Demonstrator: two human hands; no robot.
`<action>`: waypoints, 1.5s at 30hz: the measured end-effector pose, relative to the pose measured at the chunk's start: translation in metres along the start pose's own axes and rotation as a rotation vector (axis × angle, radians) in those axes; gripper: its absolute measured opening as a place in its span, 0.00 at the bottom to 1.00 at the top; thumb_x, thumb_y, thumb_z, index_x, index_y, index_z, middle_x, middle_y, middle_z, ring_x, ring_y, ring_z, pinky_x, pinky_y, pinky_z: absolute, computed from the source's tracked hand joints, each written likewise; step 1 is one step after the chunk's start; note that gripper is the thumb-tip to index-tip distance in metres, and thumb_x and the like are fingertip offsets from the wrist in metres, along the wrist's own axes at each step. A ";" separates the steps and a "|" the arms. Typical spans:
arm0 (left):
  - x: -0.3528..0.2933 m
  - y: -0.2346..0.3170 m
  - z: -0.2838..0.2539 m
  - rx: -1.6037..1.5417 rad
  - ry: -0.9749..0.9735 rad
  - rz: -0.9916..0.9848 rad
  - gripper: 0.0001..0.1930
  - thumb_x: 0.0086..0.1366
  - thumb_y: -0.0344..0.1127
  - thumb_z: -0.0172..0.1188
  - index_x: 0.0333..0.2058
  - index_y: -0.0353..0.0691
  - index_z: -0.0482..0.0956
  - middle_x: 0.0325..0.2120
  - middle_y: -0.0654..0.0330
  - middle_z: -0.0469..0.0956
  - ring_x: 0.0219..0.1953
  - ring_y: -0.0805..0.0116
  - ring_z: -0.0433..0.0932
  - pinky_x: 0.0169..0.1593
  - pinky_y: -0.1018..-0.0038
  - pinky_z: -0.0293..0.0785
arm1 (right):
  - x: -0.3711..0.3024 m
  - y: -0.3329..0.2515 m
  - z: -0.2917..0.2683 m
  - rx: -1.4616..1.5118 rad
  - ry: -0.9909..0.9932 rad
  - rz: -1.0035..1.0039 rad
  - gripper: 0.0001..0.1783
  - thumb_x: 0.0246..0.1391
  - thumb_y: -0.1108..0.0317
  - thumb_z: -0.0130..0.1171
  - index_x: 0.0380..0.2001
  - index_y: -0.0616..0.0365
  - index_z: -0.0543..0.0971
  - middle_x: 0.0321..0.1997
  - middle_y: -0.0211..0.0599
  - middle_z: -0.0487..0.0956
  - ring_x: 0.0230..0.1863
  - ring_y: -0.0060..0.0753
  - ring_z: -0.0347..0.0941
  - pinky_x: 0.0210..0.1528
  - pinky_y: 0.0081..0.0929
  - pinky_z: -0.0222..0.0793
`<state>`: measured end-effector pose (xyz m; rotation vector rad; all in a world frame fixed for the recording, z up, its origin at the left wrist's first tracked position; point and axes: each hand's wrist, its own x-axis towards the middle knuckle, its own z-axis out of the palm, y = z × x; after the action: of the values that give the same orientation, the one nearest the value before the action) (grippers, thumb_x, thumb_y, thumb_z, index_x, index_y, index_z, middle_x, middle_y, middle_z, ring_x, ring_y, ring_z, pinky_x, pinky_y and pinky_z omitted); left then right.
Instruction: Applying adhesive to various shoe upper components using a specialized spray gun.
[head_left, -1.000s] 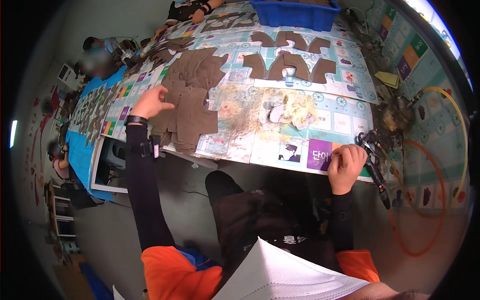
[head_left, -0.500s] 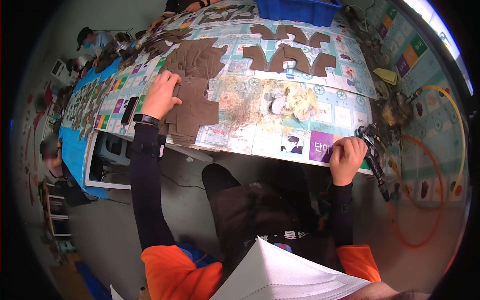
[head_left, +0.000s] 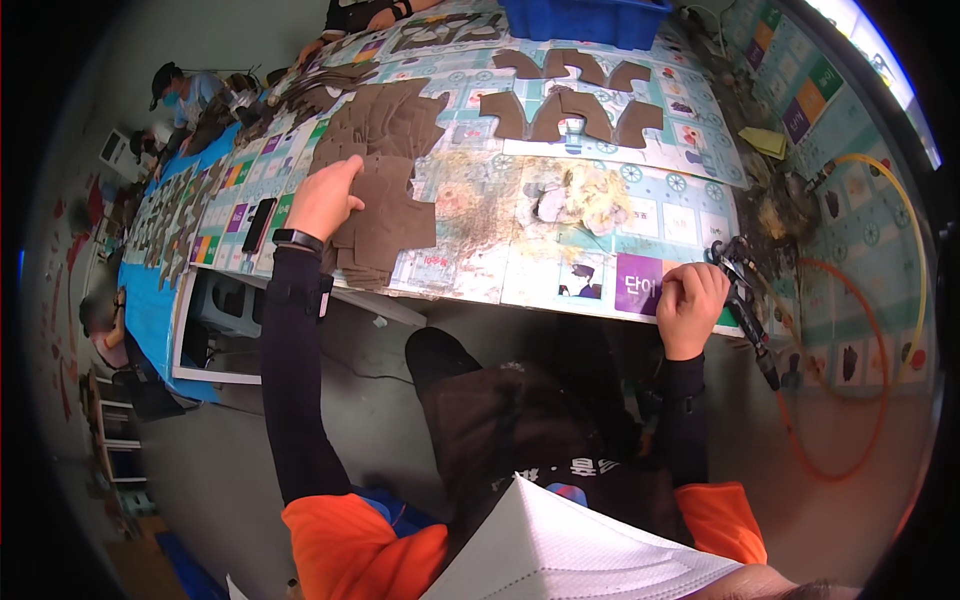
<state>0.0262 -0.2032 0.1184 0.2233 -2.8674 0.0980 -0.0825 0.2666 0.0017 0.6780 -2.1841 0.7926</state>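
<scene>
My left hand [head_left: 326, 198] rests on the left side of a stack of flat brown cut pieces [head_left: 395, 215], fingertips on the pieces and thumb held apart from the fingers. A larger heap of similar brown pieces [head_left: 380, 120] lies just beyond it. At the table's front edge on the right, my right hand [head_left: 692, 308] is closed with curled fingers. Whatever it holds, if anything, is hidden. Just right of it is a black hand-held tool, like a spray gun [head_left: 742, 305], beside an orange hose [head_left: 880, 400].
Curved brown pieces [head_left: 585, 120] lie in two rows across the far table. A crumpled, yellow-stained wad [head_left: 590, 198] sits mid-table. A phone [head_left: 259, 225] lies left of my hand. A blue crate [head_left: 590, 22] stands at the back. Other people [head_left: 185, 95] work at the far left.
My left hand has shifted slightly down, its fingers closer together on the stack. My right hand stays curled at the table edge. The whole view has shifted slightly.
</scene>
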 end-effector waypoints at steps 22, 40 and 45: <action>-0.079 0.090 -0.108 -0.145 0.016 -0.174 0.12 0.68 0.36 0.58 0.33 0.31 0.78 0.27 0.43 0.76 0.33 0.41 0.75 0.35 0.58 0.69 | 0.003 -0.001 -0.007 0.062 0.068 -0.023 0.06 0.37 0.80 0.56 0.21 0.57 0.73 0.27 0.37 0.73 0.36 0.46 0.70 0.44 0.40 0.63; 0.021 0.218 0.032 -1.325 0.234 -0.024 0.08 0.69 0.31 0.60 0.40 0.31 0.76 0.33 0.63 0.80 0.36 0.81 0.75 0.41 0.81 0.72 | 0.059 -0.028 0.011 0.925 -0.421 0.593 0.15 0.58 0.68 0.63 0.47 0.60 0.75 0.31 0.36 0.80 0.32 0.27 0.77 0.36 0.27 0.73; 0.039 0.199 0.070 -1.176 0.038 -0.193 0.09 0.68 0.35 0.62 0.37 0.34 0.76 0.25 0.63 0.80 0.25 0.81 0.78 0.29 0.79 0.70 | 0.106 0.002 0.040 0.374 -0.485 0.324 0.21 0.52 0.59 0.70 0.44 0.60 0.77 0.35 0.49 0.83 0.40 0.49 0.81 0.43 0.38 0.75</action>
<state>-0.0608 -0.0186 0.0519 0.2268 -2.3454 -1.5032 -0.1663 0.2158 0.0583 0.7684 -2.6551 1.3429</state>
